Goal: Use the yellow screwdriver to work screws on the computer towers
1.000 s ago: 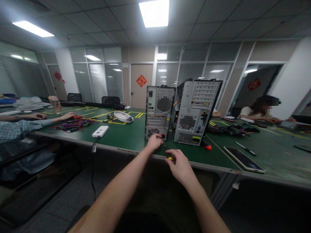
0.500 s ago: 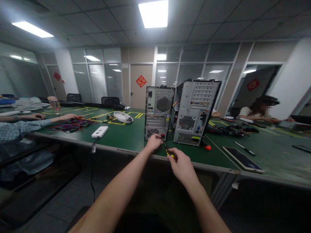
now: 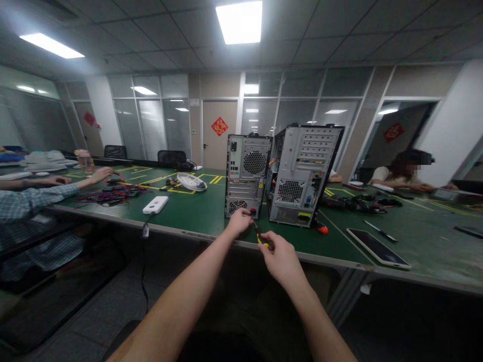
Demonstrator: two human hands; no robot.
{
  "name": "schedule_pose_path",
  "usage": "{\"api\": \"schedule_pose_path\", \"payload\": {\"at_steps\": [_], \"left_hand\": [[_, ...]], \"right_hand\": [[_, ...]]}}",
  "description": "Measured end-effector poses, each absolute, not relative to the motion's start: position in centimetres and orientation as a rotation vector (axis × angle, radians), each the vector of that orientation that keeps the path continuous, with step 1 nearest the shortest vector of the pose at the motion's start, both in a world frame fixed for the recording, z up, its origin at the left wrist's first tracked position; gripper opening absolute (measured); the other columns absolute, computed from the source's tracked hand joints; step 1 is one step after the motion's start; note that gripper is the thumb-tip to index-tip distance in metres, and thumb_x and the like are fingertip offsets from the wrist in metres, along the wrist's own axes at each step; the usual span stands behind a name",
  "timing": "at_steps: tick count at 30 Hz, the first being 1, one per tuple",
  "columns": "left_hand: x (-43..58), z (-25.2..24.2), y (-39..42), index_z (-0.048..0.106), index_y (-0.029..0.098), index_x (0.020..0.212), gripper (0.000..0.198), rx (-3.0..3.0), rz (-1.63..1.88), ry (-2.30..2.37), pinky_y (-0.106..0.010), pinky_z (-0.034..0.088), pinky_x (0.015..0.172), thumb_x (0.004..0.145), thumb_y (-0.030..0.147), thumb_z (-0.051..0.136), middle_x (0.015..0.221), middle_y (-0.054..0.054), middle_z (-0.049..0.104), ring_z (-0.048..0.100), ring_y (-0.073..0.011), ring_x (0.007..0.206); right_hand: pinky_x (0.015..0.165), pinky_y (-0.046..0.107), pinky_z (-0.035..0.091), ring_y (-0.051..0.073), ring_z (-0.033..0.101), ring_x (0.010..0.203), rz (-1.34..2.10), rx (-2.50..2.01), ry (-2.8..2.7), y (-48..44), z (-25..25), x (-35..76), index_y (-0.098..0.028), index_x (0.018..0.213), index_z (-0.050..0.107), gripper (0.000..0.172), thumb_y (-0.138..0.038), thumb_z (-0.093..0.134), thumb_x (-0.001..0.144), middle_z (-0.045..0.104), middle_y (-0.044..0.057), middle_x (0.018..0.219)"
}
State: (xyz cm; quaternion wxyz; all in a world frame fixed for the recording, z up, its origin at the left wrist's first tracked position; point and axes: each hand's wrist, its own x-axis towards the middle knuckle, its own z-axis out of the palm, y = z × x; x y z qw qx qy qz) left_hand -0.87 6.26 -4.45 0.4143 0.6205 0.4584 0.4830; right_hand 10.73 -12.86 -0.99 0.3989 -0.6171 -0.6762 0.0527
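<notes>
Two metal computer cases stand upright on the green table (image 3: 196,223), their backs facing me. My right hand (image 3: 279,254) is closed on the yellow and black handle of a screwdriver (image 3: 260,238), whose shaft points up and left toward the lower edge of the smaller case (image 3: 244,188). At that case's bottom, below the round fan grille, my left hand (image 3: 239,222) has its fingers pressed together near the screwdriver's tip. What those fingers hold is too small to make out. Just right of the smaller case is the larger case (image 3: 302,176).
On the left, a person in a checked sleeve (image 3: 56,193) reaches over bundled coloured wires (image 3: 113,195). A white power bank (image 3: 155,204) with a cable lies near the edge. At right are a phone (image 3: 377,248), a slim tool (image 3: 380,231) and black cables (image 3: 358,202). Another person sits beyond.
My right hand and the screwdriver handle have shifted slightly left. My left hand stays by the smaller case. The other person's hand on the left has lifted off the wires and moved left.
</notes>
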Motion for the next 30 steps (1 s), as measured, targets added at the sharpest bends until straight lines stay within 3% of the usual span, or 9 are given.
{"api": "schedule_pose_path", "payload": {"at_steps": [7, 13, 30], "left_hand": [[-0.85, -4.57, 6.38, 0.065, 0.014, 0.104, 0.022, 1.564, 1.222, 1.127, -0.028, 0.055, 0.08, 0.082, 0.009, 0.063, 0.083, -0.007, 0.077, 0.073, -0.0167, 0.077], [-0.86, -4.52, 6.39, 0.066, 0.016, 0.101, 0.019, 1.57, 1.225, 1.163, -0.027, 0.055, 0.078, 0.083, 0.01, 0.065, 0.084, -0.006, 0.077, 0.073, -0.0164, 0.077], [-0.74, -4.34, 6.18, 0.067, 0.015, 0.104, 0.022, 1.552, 1.224, 1.165, -0.028, 0.056, 0.08, 0.083, 0.009, 0.064, 0.085, -0.007, 0.077, 0.073, -0.0161, 0.076]], "right_hand": [[0.081, 0.034, 0.05, 0.021, 0.065, 0.087, 0.144, -1.574, -1.712, -13.07, -0.75, 10.37, -0.021, 0.103, 0.068, 0.018, -0.026, 0.061, 0.088, 0.07, 0.006, 0.1], [0.085, 0.035, 0.05, 0.021, 0.065, 0.09, 0.106, -1.56, -1.761, -13.26, -0.7, 10.17, -0.021, 0.101, 0.068, 0.017, -0.02, 0.062, 0.085, 0.067, 0.007, 0.103], [0.072, 0.032, 0.045, 0.022, 0.063, 0.078, 0.168, -1.647, -1.76, -13.32, -0.58, 10.0, -0.025, 0.093, 0.06, 0.01, -0.028, 0.058, 0.084, 0.067, 0.003, 0.084]]}}
